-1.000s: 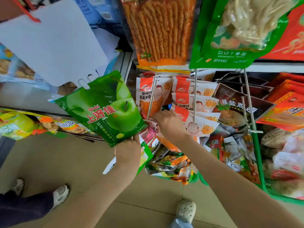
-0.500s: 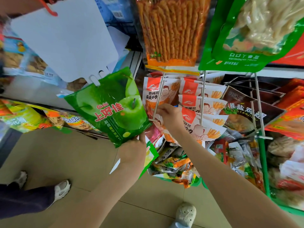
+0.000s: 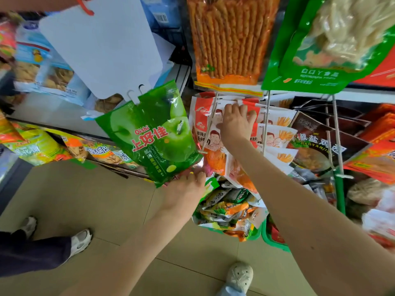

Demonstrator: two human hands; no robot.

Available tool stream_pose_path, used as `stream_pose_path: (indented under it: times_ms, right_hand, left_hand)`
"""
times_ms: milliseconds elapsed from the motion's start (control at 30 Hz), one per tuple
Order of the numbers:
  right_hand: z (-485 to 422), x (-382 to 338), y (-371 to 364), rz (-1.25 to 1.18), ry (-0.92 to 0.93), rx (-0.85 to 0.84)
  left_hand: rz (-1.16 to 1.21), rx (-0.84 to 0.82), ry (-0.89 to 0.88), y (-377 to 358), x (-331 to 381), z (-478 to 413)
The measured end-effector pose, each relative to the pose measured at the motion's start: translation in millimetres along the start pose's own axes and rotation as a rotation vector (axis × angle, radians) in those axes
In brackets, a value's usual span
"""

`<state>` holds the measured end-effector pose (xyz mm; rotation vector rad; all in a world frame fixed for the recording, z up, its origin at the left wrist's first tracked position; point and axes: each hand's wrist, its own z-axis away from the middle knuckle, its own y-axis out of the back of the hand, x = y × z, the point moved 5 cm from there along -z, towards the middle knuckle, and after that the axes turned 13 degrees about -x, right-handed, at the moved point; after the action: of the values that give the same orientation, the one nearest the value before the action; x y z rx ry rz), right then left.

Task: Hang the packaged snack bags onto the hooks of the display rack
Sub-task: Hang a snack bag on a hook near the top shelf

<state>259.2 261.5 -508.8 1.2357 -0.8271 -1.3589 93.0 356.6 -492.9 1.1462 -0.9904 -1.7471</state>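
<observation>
My left hand [image 3: 184, 190] grips the bottom edge of a green apple-print snack bag [image 3: 152, 135] and holds it up, tilted, left of the wire display rack [image 3: 266, 124]. My right hand [image 3: 236, 119] reaches up onto the white-and-orange snack bags [image 3: 205, 129] hanging on a rack hook, fingers curled over the top of one bag. More of those bags [image 3: 277, 135] hang in rows to the right.
Big bags of orange sticks [image 3: 226, 39] and a green bag [image 3: 324, 43] hang above. Dark brown bags [image 3: 316, 144] hang at right. A green basket of mixed snacks [image 3: 230, 210] sits below. Another person's shoes [image 3: 80, 241] stand at left, holding up a white card [image 3: 100, 43].
My right hand has moved up the rack from the lower bags to the top of the white-and-orange bags. The green bag in my left hand stays roughly where it was.
</observation>
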Motion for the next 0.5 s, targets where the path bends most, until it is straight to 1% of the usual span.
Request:
stream_pose_path:
  times_ms: [100,167,267,300,333,400,433,467,500]
  right_hand:
    - [34.2,9.8,-3.8,0.009,0.013,-0.026]
    - [67.1,9.8,-2.6,-0.068,0.081,-0.02]
    - [126.6,0.7,16.8,-0.348,0.405,-0.012]
    - [145.8,2.9,26.2,-0.482,0.459,-0.055]
    - [164.2,8.1,36.7,-0.626,0.457,-0.143]
    - [198.1,26.4,54.5,-0.942,0.35,-0.381]
    - [213.4,38.8,62.4,-1.053,0.309,-0.469]
    - [228.6,51.1,72.9,-1.114,0.304,-0.52]
    - [241.8,64.4,84.1,-1.093,0.311,-0.529]
  left_hand:
    - [0.03,0.047,-0.063,14.5,1.5,8.7]
    - [0.068,0.034,-0.1,28.1,4.1,14.2]
    - [0.139,0.048,-0.13,56.1,9.4,27.1]
    - [0.159,0.068,-0.135,66.3,12.2,31.7]
    - [0.165,0.073,-0.15,76.9,17.3,37.4]
    - [0.162,0.066,-0.189,101.2,31.2,50.5]
    - [0.166,0.058,-0.206,115.9,39.5,57.7]
    - [0.18,0.065,-0.216,131.5,47.7,65.2]
    - [0.204,0.084,-0.224,148.9,56.7,73.3]
